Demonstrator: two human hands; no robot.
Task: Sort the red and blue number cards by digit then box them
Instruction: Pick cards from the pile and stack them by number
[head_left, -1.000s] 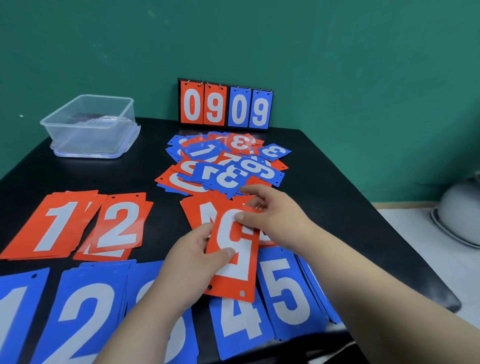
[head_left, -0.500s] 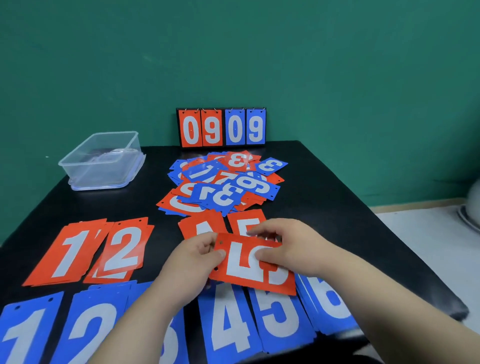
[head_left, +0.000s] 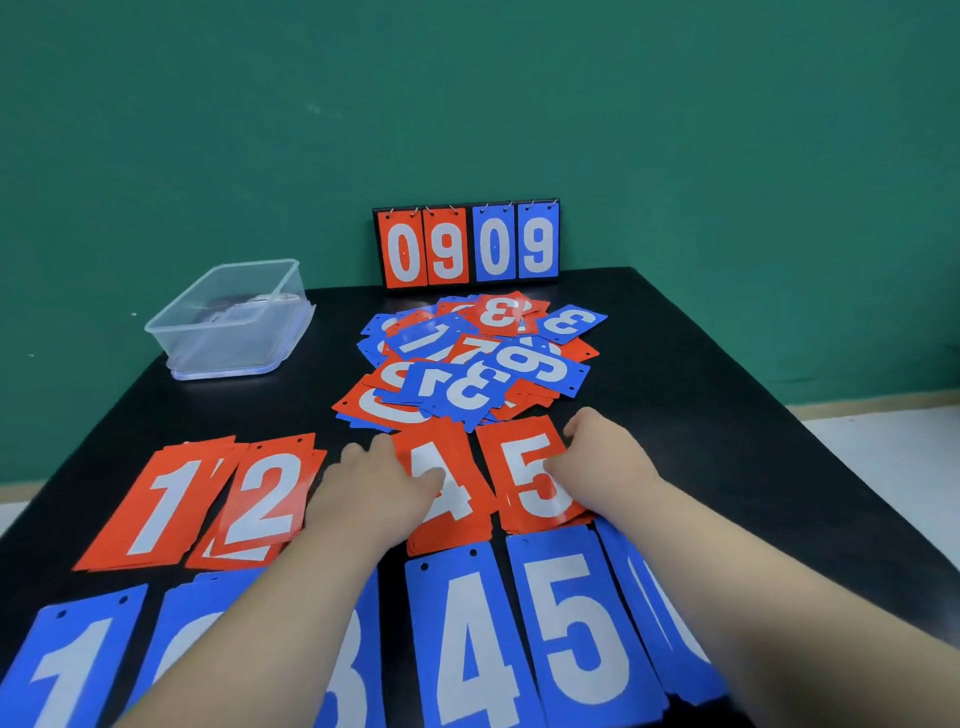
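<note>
Sorted red stacks lie in a row on the black table (head_left: 717, 415): red 1 (head_left: 161, 504), red 2 (head_left: 265, 499), red 4 (head_left: 441, 447) and red 5 (head_left: 519, 467). Below them runs a blue row with blue 1 (head_left: 67, 670), blue 4 (head_left: 467, 639), blue 5 (head_left: 576, 623) and a further blue stack (head_left: 649, 597); my arms hide the blue cards in between. My left hand (head_left: 374, 483) rests on the left side of the red 4, thumb on its face. My right hand (head_left: 602, 462) pinches the right edge of the top red 5 card, which lies flat on its stack.
A jumbled pile of unsorted red and blue cards (head_left: 478, 358) lies behind the stacks. A clear plastic box (head_left: 234, 317) stands at the back left. A flip scoreboard (head_left: 467, 244) reading 09 09 stands against the green wall.
The red 5 card, held tilted in both hands above the table before, now lies flat on the red 5 stack. My left hand has shifted onto the red 4.
</note>
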